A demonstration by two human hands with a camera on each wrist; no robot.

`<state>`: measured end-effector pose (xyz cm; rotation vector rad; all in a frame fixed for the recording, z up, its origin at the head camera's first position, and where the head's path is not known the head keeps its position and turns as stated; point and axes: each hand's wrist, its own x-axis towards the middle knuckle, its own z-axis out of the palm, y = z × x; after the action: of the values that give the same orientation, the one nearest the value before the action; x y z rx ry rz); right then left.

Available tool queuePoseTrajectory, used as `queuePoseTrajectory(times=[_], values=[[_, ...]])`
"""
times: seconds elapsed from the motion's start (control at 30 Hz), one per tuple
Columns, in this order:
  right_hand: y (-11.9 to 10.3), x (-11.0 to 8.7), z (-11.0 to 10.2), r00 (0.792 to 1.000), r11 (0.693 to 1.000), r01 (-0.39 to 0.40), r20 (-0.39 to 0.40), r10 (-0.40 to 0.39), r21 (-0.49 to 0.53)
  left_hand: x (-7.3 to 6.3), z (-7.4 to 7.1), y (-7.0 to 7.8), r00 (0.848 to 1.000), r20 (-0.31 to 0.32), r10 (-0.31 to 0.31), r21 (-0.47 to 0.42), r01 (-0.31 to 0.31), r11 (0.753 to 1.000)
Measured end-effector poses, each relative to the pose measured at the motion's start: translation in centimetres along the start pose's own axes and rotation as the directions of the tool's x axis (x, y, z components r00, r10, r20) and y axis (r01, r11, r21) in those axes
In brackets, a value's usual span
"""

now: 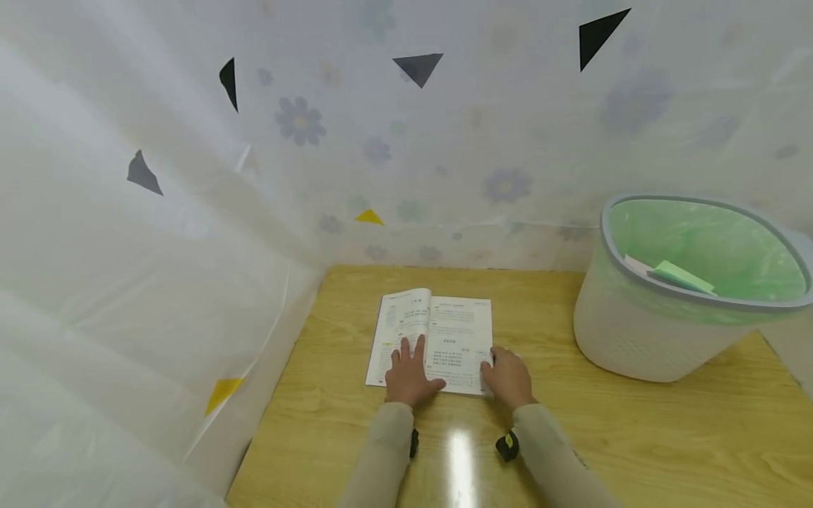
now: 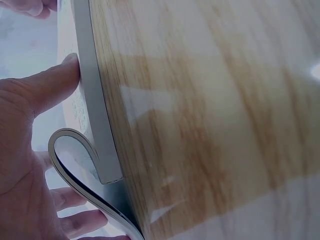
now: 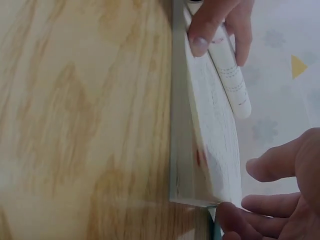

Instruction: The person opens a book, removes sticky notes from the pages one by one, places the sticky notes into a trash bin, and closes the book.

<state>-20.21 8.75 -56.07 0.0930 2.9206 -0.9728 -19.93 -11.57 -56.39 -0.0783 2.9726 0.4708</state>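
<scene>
An open book [image 1: 460, 339] with printed pages lies on the wooden table, its left leaves curving up along the spine. My left hand [image 1: 409, 377] rests spread across the left page near the fold. In the left wrist view, its thumb [image 2: 62, 80] touches the book's near edge beside the curled leaves [image 2: 75, 185]. My right hand [image 1: 510, 377] is at the lower right edge of the book. The right wrist view shows its fingertips [image 3: 232, 215] against the edge of the page block [image 3: 212, 135], while the thumb stands apart above the page.
A white bin [image 1: 641, 339] with a grey rim and green liner stands on the right of the table, papers [image 1: 686, 276] inside it. White sheeting [image 1: 159, 282] with triangular patches hangs at the left and back. Table surface [image 1: 356, 282] surrounds the book.
</scene>
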Motion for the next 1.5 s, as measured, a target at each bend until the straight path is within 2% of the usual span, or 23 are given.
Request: queuePoseTrajectory(times=[0.23, 0.4, 0.57, 0.67, 0.77, 0.83, 0.9, 1.0, 1.07, 1.1, 1.23, 1.27, 1.37, 1.4, 1.43, 1.5], values=[[0.3, 0.5, 0.1, 0.996, 0.983, -0.080, -0.015, 0.083, 0.165, 0.2, 0.2, -0.2, 1.000, 0.012, 0.001, 0.000, -0.001, 1.000], [-0.6, 0.6, -0.1, 0.993, 0.959, -0.040, -0.091, 0.068, 0.282, 0.1, -0.2, 0.0, 1.000, 0.017, -0.007, -0.013, 0.007, 1.000], [-1.9, 0.2, 0.1, 0.983, 0.938, 0.016, -0.178, 0.050, 0.346, 0.1, -0.2, -0.1, 0.999, 0.040, -0.005, -0.031, 0.007, 1.000], [-3.0, -0.4, 0.6, 0.983, 0.939, 0.102, -0.178, -0.044, 0.329, 0.4, -0.4, -0.7, 0.996, 0.085, 0.000, -0.040, 0.003, 0.999], [-4.0, -0.6, 1.2, 0.971, 0.930, 0.221, -0.154, -0.182, 0.293, 0.9, -1.8, -1.1, 0.982, 0.189, 0.025, -0.109, -0.004, 0.994], [-4.4, -0.6, 1.6, 0.949, 0.909, 0.310, -0.150, -0.277, 0.278, 1.3, -2.9, -1.3, 0.960, 0.274, 0.051, -0.159, -0.008, 0.987], [-4.6, -0.5, 2.1, 0.918, 0.878, 0.395, -0.167, -0.361, 0.270, 1.6, -4.1, -1.6, 0.937, 0.341, 0.080, -0.254, 0.009, 0.967], [-4.8, -0.3, 3.2, 0.874, 0.837, 0.484, -0.184, -0.449, 0.256, 2.1, -4.8, -2.5, 0.913, 0.390, 0.122, -0.372, 0.034, 0.928], [-5.0, -0.4, 3.7, 0.858, 0.813, 0.514, -0.173, -0.484, 0.274, 2.2, -4.8, -3.1, 0.918, 0.367, 0.151, -0.449, 0.033, 0.893], [-5.1, -0.5, 3.8, 0.858, 0.805, 0.514, -0.152, -0.492, 0.296, 2.1, -4.7, -3.3, 0.924, 0.347, 0.159, -0.467, 0.023, 0.884], [-5.4, -1.3, 4.3, 0.865, 0.795, 0.484, -0.061, -0.498, 0.365, 1.8, -3.5, -3.5, 0.960, 0.234, 0.154, -0.492, -0.020, 0.870], [-5.3, -1.4, 4.4, 0.870, 0.804, 0.477, -0.059, -0.490, 0.355, 1.7, -3.2, -3.3, 0.967, 0.214, 0.138, -0.493, -0.015, 0.870], [-4.7, -1.9, 5.0, 0.898, 0.871, 0.439, -0.070, -0.435, 0.222, 1.8, -2.8, -2.5, 0.982, 0.177, 0.072, -0.483, 0.023, 0.875], [-4.4, -2.2, 5.2, 0.909, 0.893, 0.418, -0.077, -0.411, 0.170, 1.8, -2.7, -2.3, 0.985, 0.169, 0.041, -0.462, 0.042, 0.886], [-4.0, -2.5, 5.4, 0.918, 0.912, 0.395, -0.082, -0.388, 0.112, 1.8, -2.5, -2.1, 0.986, 0.170, 0.003, -0.442, 0.073, 0.894], [-3.2, -3.1, 5.9, 0.926, 0.928, 0.373, -0.073, -0.371, 0.013, 1.8, -2.3, -1.8, 0.981, 0.178, -0.074, -0.396, 0.140, 0.907]])
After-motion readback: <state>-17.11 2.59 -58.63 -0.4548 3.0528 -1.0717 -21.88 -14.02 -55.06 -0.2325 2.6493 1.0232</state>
